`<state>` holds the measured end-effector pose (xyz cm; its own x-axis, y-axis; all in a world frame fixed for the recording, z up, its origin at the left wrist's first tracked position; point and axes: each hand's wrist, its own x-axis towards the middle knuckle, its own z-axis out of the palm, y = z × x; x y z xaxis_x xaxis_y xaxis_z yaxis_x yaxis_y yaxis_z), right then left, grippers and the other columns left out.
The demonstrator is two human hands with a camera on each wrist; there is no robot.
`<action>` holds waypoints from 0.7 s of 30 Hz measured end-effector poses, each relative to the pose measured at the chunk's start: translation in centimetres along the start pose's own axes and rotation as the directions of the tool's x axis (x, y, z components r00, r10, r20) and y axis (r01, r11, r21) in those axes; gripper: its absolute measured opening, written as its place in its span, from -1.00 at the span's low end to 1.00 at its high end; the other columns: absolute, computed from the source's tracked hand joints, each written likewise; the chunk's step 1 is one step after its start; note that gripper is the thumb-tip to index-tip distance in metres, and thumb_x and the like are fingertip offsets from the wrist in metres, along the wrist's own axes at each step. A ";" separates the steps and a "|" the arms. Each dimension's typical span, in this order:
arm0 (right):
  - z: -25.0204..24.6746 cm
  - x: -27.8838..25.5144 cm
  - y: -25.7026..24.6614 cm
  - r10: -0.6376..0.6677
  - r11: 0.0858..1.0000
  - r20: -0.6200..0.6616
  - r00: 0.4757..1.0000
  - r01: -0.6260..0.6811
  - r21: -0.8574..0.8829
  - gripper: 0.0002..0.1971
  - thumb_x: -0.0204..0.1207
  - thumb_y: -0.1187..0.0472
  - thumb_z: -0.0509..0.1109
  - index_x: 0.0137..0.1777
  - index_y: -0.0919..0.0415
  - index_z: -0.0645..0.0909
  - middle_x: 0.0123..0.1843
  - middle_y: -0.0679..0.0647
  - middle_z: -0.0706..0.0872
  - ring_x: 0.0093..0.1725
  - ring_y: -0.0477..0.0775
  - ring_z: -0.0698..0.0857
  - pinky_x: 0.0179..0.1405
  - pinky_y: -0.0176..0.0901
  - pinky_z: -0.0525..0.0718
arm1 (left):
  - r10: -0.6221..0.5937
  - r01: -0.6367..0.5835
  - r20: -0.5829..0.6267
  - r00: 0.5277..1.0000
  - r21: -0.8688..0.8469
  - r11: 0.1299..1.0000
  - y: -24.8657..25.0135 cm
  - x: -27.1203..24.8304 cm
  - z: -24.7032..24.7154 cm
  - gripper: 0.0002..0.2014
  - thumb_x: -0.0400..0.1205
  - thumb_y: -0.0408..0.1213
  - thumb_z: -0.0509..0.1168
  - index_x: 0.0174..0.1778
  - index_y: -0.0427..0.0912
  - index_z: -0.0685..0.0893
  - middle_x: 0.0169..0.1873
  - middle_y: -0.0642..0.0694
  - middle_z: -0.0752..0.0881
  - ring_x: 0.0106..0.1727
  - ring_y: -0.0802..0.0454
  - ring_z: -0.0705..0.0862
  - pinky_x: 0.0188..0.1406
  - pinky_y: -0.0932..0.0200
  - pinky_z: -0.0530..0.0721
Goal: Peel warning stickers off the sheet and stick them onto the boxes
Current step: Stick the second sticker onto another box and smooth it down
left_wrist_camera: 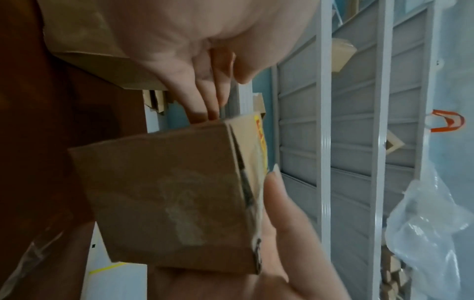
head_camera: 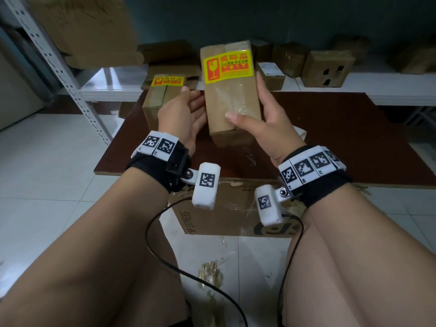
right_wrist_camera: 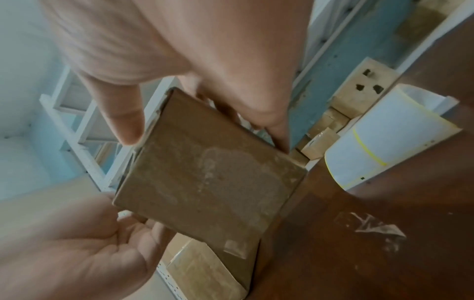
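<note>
A tall taped cardboard box [head_camera: 232, 107] is held upright above the brown table. A yellow and red warning sticker [head_camera: 227, 67] covers its upper front. My right hand [head_camera: 250, 102] grips the box, thumb on the front face and fingers along the right side. My left hand [head_camera: 192, 105] has its palm turned to the box's left side and its fingers straight; in the left wrist view those fingers [left_wrist_camera: 205, 105] reach the box's [left_wrist_camera: 166, 192] far edge. A second box [head_camera: 155, 102] with its own sticker [head_camera: 168, 81] stands on the table at left. The white sticker roll [right_wrist_camera: 379, 142] lies on the table at right.
The brown tabletop [head_camera: 354, 138] rests on a large printed carton [head_camera: 236, 208]. Behind it, a white shelf [head_camera: 377, 83] carries several small boxes [head_camera: 328, 68]. A perforated metal rack post [head_camera: 59, 67] rises at left. Crumpled clear tape [right_wrist_camera: 372, 225] lies on the table.
</note>
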<state>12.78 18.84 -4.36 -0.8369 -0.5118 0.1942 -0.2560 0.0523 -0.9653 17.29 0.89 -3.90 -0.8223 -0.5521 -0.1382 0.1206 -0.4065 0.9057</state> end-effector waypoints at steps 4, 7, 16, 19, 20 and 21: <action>-0.8 0.3 0.3 0.130 0.989 0.003 0.992 -0.130 0.072 0.00 0.62 0.06 0.62 0.90 -0.24 0.05 0.61 -0.19 0.63 0.55 -0.15 0.65 0.64 0.06 0.63 | 0.003 -0.014 0.053 0.999 0.207 0.978 0.1 -0.6 0.1 -0.58 0.87 0.10 0.19 0.27 -0.13 0.82 0.23 -0.09 0.89 0.28 0.01 0.86 0.36 -0.01 0.78; -0.7 0.2 0.6 0.228 0.972 0.067 0.971 -0.231 0.052 0.06 0.59 -0.03 0.63 0.90 -0.25 -0.03 0.72 -0.17 0.54 0.62 -0.15 0.54 0.70 -0.02 0.49 | -0.030 0.000 0.103 0.994 0.273 0.962 -0.4 -1.0 0.0 -0.47 0.85 0.22 0.15 0.40 -0.09 0.80 0.20 -0.05 0.91 0.26 0.04 0.86 0.27 0.02 0.79; 1.0 -0.1 1.6 0.376 0.926 0.063 0.924 -0.374 -0.040 0.05 0.69 -0.07 0.55 0.92 -0.14 -0.15 0.78 -0.22 0.37 0.49 -0.23 0.41 0.15 -0.46 0.45 | -0.255 0.213 0.118 0.960 0.285 0.935 -1.5 -1.3 -0.1 -0.35 0.81 0.35 0.09 0.32 -0.12 0.81 0.05 -0.16 0.94 0.11 -0.13 0.93 0.25 -0.18 0.85; 1.3 -0.4 1.4 0.351 0.935 0.057 0.935 -0.346 -0.077 0.10 0.66 -0.15 0.56 0.92 -0.09 -0.18 0.89 -0.10 0.26 0.71 -0.12 0.36 0.53 -0.25 0.37 | -0.239 0.216 0.056 0.969 0.267 0.939 -1.1 -1.4 -0.6 -0.43 0.82 0.32 0.13 0.26 -0.10 0.79 0.07 -0.18 0.93 0.24 -0.19 0.88 0.39 -0.22 0.77; 1.2 -0.5 1.2 0.346 0.936 0.034 0.938 -0.343 -0.079 0.11 0.64 -0.19 0.56 0.93 -0.07 -0.18 0.91 -0.07 0.20 0.80 -0.05 0.30 0.61 -0.19 0.33 | -0.216 0.205 0.011 0.976 0.264 0.942 -0.7 -1.4 -0.9 -0.43 0.82 0.30 0.14 0.38 -0.11 0.73 0.16 -0.20 0.89 0.36 -0.21 0.82 0.44 -0.21 0.72; 1.0 -0.6 1.0 0.346 0.935 -0.002 0.938 -0.345 -0.078 0.13 0.62 -0.26 0.54 0.93 -0.05 -0.18 0.92 -0.03 0.15 0.85 0.02 0.24 0.69 -0.10 0.30 | -0.190 0.194 -0.042 0.981 0.276 0.941 -0.1 -1.5 -1.4 -0.39 0.82 0.28 0.16 0.57 -0.13 0.61 0.30 -0.22 0.82 0.49 -0.22 0.73 0.52 -0.22 0.65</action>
<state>13.54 18.32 -5.60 -0.8746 -0.4607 -0.1513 0.0116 0.2920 -0.9563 19.26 0.76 -4.37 -0.8064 -0.4943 -0.3247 -0.1998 -0.2892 0.9362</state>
